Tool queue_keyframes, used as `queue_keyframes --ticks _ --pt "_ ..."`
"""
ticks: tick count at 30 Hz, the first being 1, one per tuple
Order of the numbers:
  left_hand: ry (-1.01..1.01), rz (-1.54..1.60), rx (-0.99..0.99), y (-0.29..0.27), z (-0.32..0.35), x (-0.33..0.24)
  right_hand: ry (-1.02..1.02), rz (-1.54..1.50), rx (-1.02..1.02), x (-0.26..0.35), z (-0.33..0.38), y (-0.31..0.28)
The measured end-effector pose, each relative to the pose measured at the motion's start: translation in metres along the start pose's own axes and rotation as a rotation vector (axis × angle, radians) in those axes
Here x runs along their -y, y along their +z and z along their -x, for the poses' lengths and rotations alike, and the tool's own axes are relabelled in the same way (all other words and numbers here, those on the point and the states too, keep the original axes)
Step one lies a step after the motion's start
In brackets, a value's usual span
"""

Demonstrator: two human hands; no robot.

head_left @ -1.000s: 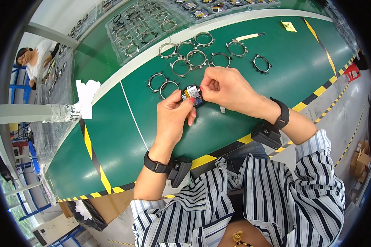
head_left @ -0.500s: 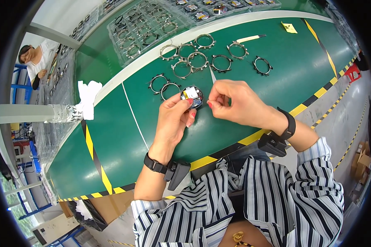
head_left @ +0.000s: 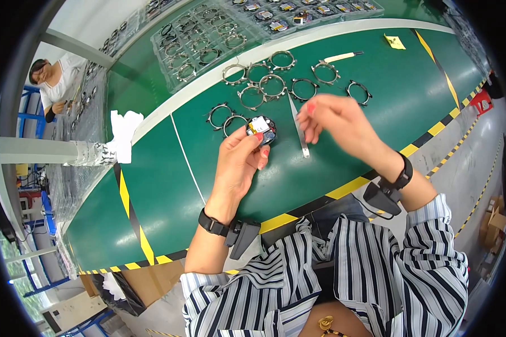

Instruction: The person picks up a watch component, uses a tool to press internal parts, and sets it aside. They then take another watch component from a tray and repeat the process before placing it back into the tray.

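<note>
My left hand point(head_left: 239, 160) grips a small round electronic module point(head_left: 262, 130) by its edge, between thumb and fingers. A white label, a yellow patch and circuit parts show on its upper face. My right hand point(head_left: 334, 121) is raised to the right of the module, fingers loosely bent and apart, with nothing seen in them. Just beside and partly behind those fingers lies a slim pointed metal tool point(head_left: 304, 147), tapered like tweezers, on the green table. Beyond the hands are several round metal watch-case rings point(head_left: 272, 86); one ring point(head_left: 234, 124) sits right behind the module.
Clear plastic trays of rings point(head_left: 199, 42) and of round modules point(head_left: 303, 17) stand past a pale ledge point(head_left: 199, 73). A pale-handled tool point(head_left: 343, 57) and a yellow note point(head_left: 395, 42) lie at the far right. At left, a wrapped post point(head_left: 95, 153) juts in; another person point(head_left: 59, 81) works beyond.
My right hand has opened from a pinch next to the module and moved up and right. More of the pointed metal tool now shows. The left hand keeps holding the module.
</note>
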State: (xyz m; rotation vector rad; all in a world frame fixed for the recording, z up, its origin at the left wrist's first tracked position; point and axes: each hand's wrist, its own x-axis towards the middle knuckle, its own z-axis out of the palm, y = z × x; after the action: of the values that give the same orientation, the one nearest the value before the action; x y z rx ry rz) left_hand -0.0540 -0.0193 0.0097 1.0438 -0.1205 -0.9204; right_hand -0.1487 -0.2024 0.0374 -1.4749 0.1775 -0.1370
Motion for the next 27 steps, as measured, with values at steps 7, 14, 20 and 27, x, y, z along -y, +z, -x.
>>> queue_keyframes --ticks 7,14,20,27 --pt "0.039 -0.135 0.041 0.001 0.002 0.003 0.026 -0.002 -0.011 -0.004 -0.014 -0.006" --pt "-0.004 -0.184 0.084 0.001 0.002 0.001 -0.021 0.139 0.033 0.002 -0.029 0.004" --pt "0.119 -0.495 0.134 0.002 0.001 0.009 -0.203 0.539 0.111 -0.01 -0.037 0.012" --pt "0.195 -0.466 0.076 0.003 0.002 0.007 -0.27 0.624 0.21 0.021 -0.044 -0.005"
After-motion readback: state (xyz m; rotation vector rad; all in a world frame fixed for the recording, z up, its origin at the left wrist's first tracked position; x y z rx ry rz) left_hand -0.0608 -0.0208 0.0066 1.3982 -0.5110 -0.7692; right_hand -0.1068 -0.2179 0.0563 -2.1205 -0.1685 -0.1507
